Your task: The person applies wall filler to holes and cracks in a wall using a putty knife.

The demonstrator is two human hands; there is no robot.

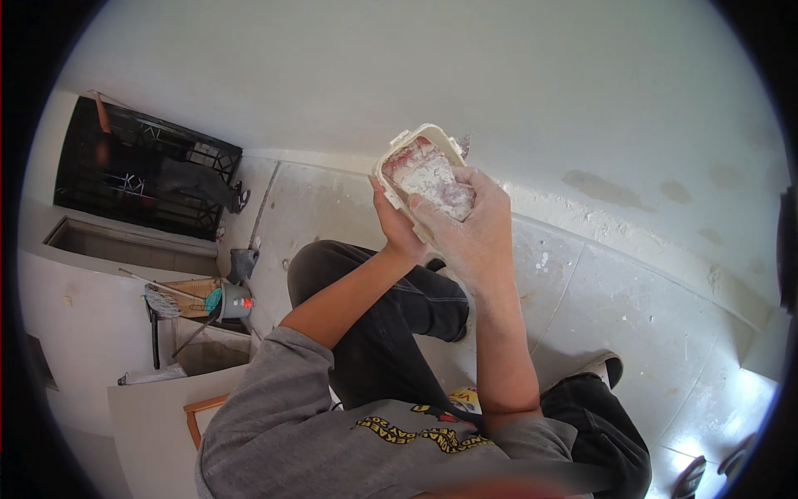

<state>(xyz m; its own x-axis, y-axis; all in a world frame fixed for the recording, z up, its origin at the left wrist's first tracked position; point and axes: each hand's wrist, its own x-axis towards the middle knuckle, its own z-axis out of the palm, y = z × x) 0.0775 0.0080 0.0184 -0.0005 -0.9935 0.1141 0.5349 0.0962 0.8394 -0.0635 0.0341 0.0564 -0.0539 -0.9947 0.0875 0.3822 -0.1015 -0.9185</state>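
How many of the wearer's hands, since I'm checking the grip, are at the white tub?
2: the left hand on the white tub's left side, the right hand at its lower right. Some fingers are hidden.

Worn at head height, the single wide fisheye view looks down from near the hands [482, 237], facing the wall [532, 75] beyond them, with the floor [573, 312] below and a door [141, 201] to their left.
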